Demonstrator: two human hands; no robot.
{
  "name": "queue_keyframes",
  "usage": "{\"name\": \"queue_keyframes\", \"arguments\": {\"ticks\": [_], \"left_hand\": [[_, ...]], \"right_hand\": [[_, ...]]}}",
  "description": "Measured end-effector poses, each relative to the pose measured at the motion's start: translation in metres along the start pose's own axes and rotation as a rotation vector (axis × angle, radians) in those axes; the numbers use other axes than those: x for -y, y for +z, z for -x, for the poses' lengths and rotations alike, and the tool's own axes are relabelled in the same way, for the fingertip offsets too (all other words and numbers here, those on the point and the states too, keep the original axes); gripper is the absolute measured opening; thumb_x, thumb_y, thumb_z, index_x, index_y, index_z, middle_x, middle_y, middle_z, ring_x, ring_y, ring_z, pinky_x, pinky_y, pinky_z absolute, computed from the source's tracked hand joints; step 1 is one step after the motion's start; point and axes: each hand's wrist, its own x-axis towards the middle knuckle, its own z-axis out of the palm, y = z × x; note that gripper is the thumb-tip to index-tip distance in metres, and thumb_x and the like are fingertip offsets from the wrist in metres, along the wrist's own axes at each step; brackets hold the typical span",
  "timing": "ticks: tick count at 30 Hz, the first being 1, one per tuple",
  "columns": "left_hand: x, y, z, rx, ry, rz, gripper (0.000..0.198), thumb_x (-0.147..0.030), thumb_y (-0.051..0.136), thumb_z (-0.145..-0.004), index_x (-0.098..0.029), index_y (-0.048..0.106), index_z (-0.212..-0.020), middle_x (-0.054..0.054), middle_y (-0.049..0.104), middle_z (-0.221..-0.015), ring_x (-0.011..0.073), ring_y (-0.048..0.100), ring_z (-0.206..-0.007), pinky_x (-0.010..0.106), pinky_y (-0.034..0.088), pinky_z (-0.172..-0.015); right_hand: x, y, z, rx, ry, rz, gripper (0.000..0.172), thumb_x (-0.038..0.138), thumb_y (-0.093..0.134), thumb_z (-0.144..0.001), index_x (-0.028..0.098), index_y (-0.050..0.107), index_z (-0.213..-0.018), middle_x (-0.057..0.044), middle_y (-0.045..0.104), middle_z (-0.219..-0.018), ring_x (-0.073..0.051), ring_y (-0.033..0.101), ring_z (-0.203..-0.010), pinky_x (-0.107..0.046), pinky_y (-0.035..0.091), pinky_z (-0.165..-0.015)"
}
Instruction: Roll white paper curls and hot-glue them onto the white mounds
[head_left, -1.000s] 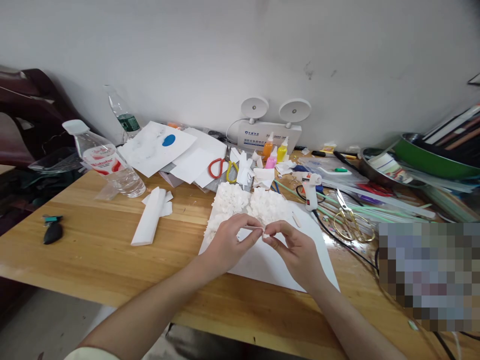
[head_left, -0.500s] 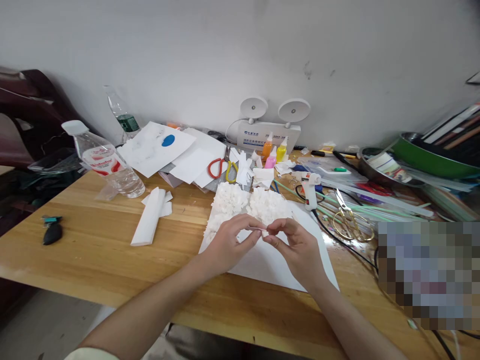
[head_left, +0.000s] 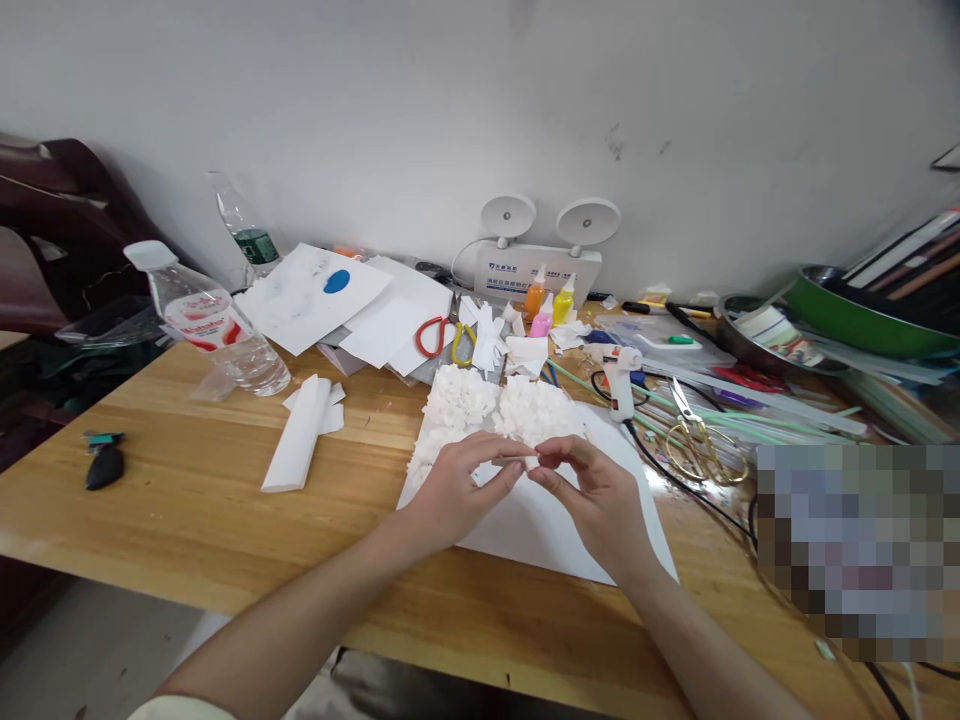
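Note:
My left hand [head_left: 457, 487] and my right hand [head_left: 592, 497] meet over a white sheet [head_left: 540, 525] on the wooden table [head_left: 187, 500]. Both pinch the same small rolled strip of white paper [head_left: 517, 461], one at each end. Just beyond my fingers, on the far part of the sheet, lies a mass of crumpled white paper bits [head_left: 495, 405]. A white glue gun [head_left: 621, 385] stands to the right of that mass.
A folded white strip [head_left: 300, 435] and a water bottle [head_left: 214, 325] lie to the left, with a dark small object [head_left: 103, 465] near the left edge. Red and yellow scissors [head_left: 446, 337], paint bottles [head_left: 551, 300], gold scissors [head_left: 701, 435], straws and pans crowd the back right.
My fingers have shifted slightly on the paper strip, and both hands sit a touch lower. Nothing else moved.

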Motion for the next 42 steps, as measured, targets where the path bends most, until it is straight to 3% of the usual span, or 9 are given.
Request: {"name": "queue_keyframes", "arguments": {"ticks": [10, 16, 21, 30, 42], "left_hand": [[0.0006, 0.0011, 0.0015, -0.059, 0.016, -0.044, 0.021, -0.022, 0.052, -0.081, -0.019, 0.055, -0.102, 0.003, 0.065, -0.098, 0.0141, 0.063, -0.086, 0.026, 0.048, -0.081], [-0.0042, -0.0029, -0.0006, -0.026, -0.024, -0.082, 0.013, -0.023, 0.049, -0.082, -0.019, 0.061, -0.085, 0.002, 0.066, -0.087, 0.0141, 0.061, -0.084, 0.025, 0.046, -0.077], [-0.0042, -0.0018, -0.0009, -0.016, -0.022, -0.094, 0.014, -0.024, 0.048, -0.083, -0.018, 0.061, -0.084, 0.002, 0.065, -0.085, 0.0141, 0.059, -0.082, 0.025, 0.044, -0.076], [0.0009, 0.0001, -0.0003, -0.051, 0.127, -0.199, 0.012, -0.021, 0.045, -0.085, -0.018, 0.056, -0.082, 0.002, 0.061, -0.080, 0.0142, 0.054, -0.080, 0.027, 0.041, -0.075], [-0.0042, -0.0037, 0.0003, -0.026, 0.134, -0.191, 0.009, -0.018, 0.042, -0.084, -0.018, 0.050, -0.079, 0.002, 0.058, -0.079, 0.0140, 0.052, -0.080, 0.027, 0.041, -0.075]], "right_hand": [[0.0011, 0.0001, -0.0021, 0.047, -0.091, 0.018, 0.005, 0.025, 0.057, -0.078, 0.024, 0.060, -0.082, -0.002, 0.055, -0.083, -0.013, 0.050, -0.072, -0.030, 0.042, -0.068], [0.0013, -0.0002, -0.0019, 0.124, -0.072, -0.031, 0.003, 0.026, 0.051, -0.082, 0.023, 0.052, -0.081, -0.002, 0.050, -0.080, -0.015, 0.048, -0.078, -0.030, 0.042, -0.071], [0.0020, 0.0001, -0.0008, 0.196, -0.070, -0.041, 0.003, 0.026, 0.048, -0.084, 0.023, 0.050, -0.083, -0.002, 0.050, -0.083, -0.015, 0.047, -0.081, -0.030, 0.040, -0.075], [0.0044, -0.0006, -0.0006, 0.164, -0.025, 0.014, 0.008, 0.029, 0.052, -0.081, 0.021, 0.053, -0.079, -0.002, 0.053, -0.076, -0.015, 0.049, -0.075, -0.030, 0.041, -0.069], [0.0018, -0.0004, 0.0017, 0.094, 0.035, -0.064, 0.013, 0.030, 0.058, -0.077, 0.021, 0.058, -0.087, -0.003, 0.059, -0.081, -0.016, 0.053, -0.078, -0.031, 0.045, -0.073]]}}
